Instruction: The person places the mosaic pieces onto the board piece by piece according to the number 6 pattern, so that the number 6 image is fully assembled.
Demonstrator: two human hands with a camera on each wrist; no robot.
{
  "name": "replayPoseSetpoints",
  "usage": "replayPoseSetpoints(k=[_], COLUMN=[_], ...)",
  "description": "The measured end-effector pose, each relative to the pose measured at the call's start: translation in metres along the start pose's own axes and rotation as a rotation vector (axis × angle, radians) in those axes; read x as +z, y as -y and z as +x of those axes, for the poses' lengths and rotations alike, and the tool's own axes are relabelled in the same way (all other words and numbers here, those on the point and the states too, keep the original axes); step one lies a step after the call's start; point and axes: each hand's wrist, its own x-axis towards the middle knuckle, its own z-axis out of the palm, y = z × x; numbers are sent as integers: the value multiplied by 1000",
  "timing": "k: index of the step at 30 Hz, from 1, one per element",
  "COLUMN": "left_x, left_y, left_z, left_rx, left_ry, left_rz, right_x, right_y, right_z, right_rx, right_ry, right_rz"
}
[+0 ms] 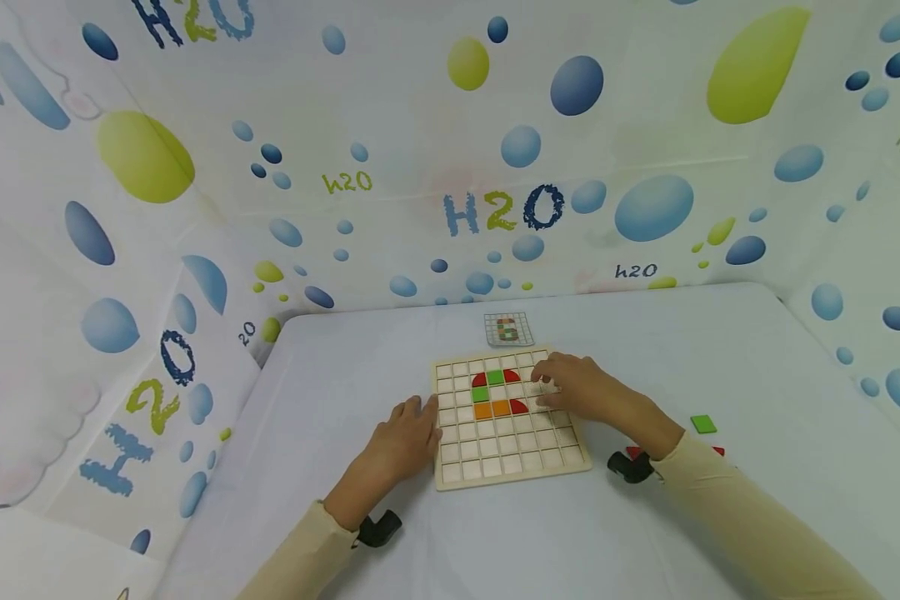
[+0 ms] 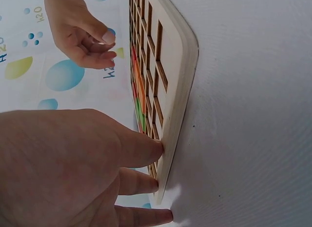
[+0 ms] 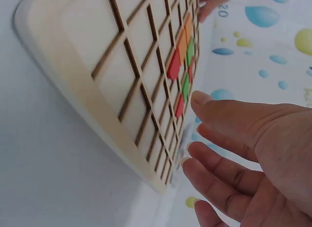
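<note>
A wooden grid board [image 1: 512,463] lies on the table with several coloured pieces set in its cells. Red quarter-round pieces [image 1: 518,407], green squares [image 1: 480,393] and orange squares [image 1: 501,407] form a small pattern in its upper middle. At the board's left edge is my left hand [image 1: 399,443], its fingers fairly straight; the left wrist view shows the thumb [image 2: 155,150] touching the wooden rim. My right hand [image 1: 583,387] hovers over the right side of the board, fingers loosely bent. In the right wrist view, nothing sits between its thumb [image 3: 209,107] and fingers.
Behind the board lies a small pattern card [image 1: 508,330] showing a coloured grid design. To the right, a loose green square [image 1: 703,424] rests on the white tablecloth [image 1: 330,358]. Red pieces [image 1: 717,451] lie partly hidden by my right forearm. A printed curtain [image 1: 405,108] hangs behind the table.
</note>
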Motion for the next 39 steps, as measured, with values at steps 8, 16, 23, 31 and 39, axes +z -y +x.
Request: replayPoseSetpoints(k=[8,16,23,31,39], left_x=[1,-2,-2,-1,-1], left_y=[1,0,-2,-2,-1], left_z=[1,1,1,0,1], left_rx=[1,-4,-3,14,8], left_ry=[3,8,6,-6,-2], left_rz=[6,-2,0,18,17], right_x=[-21,-40,-51,-56,-51], right_y=[-26,-49,-71,-95,-117], right_z=[-19,-42,-63,-89,-112], right_rx=[-1,5,46,114,154], right_ry=[-79,-129,-133,-136,-126], right_rz=[-21,5,25,67,104])
